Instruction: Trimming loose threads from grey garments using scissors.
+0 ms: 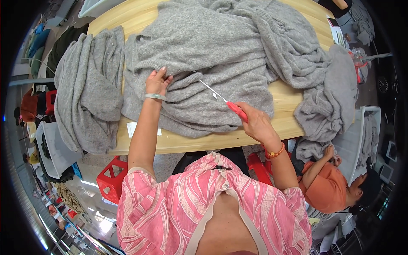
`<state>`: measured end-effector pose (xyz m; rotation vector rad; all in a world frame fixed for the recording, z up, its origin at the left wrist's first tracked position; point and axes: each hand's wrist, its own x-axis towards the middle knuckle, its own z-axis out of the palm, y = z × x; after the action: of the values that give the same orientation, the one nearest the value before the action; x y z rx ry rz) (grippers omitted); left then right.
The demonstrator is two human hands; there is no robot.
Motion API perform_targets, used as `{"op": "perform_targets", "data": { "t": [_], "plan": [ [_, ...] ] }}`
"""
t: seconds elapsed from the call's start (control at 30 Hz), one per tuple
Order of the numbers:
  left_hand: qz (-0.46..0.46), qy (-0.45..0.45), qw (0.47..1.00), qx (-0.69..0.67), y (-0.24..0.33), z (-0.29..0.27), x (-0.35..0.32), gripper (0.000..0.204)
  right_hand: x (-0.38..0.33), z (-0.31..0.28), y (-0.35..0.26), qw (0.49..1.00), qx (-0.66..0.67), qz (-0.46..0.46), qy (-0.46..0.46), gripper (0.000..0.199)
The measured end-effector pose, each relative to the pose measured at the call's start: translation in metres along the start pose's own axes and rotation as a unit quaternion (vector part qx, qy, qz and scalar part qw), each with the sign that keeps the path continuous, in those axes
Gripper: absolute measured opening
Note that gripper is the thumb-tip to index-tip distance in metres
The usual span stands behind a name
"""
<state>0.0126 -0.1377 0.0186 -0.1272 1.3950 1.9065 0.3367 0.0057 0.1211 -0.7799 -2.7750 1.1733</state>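
A grey knitted sweater (204,46) lies spread and rumpled on the wooden table in front of me. My left hand (158,83) is at its left part, thumb and fingers closed on a fold of the knit. In my right hand (259,122) is a red-handled tool (235,109) with a slim, pointed metal end; its exact kind does not show clearly. The tip points up and left, over a rolled fold of the sweater between my hands. A small white tag (215,96) shows beside the metal shaft. Whether the tip touches the knit I cannot tell.
More grey knits are heaped at the left edge (89,93) and right edge (325,95) of the table (285,102). White paper (132,128) lies under my left forearm. A person in orange (325,185) handles grey knitwear at right, near a white bin (364,136). Red stools (111,180) stand below.
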Motion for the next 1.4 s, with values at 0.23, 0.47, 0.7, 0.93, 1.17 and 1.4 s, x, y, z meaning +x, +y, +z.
{"op": "perform_targets", "data": {
  "t": [0.23, 0.47, 0.7, 0.93, 1.17, 1.4],
  "plan": [
    [0.048, -0.029, 0.998, 0.022, -0.002, -0.02, 0.01, 0.012, 0.04, 0.005, -0.039, 0.995, -0.059, -0.004, -0.079, 0.033],
    [0.015, -0.021, 1.0, -0.007, -0.003, -0.02, 0.01, 0.018, 0.06, 0.012, -0.049, 0.993, -0.079, 0.009, -0.087, 0.031],
    [0.047, -0.041, 0.998, -0.021, -0.017, 0.016, -0.004, 0.046, 0.047, 0.019, -0.025, 0.999, -0.008, -0.019, -0.024, 0.035],
    [-0.062, -0.077, 0.981, -0.168, -0.023, 0.031, 0.03, 0.021, 0.049, 0.013, -0.021, 1.0, 0.009, -0.005, -0.006, 0.037],
    [-0.036, -0.016, 0.983, -0.182, -0.031, 0.052, 0.03, 0.011, 0.053, 0.003, -0.024, 0.998, -0.032, 0.056, -0.024, 0.029],
    [-0.006, 0.015, 0.985, -0.173, -0.029, 0.046, 0.03, 0.025, 0.047, -0.003, -0.023, 0.997, -0.038, 0.037, -0.051, 0.024]
  ]
}}
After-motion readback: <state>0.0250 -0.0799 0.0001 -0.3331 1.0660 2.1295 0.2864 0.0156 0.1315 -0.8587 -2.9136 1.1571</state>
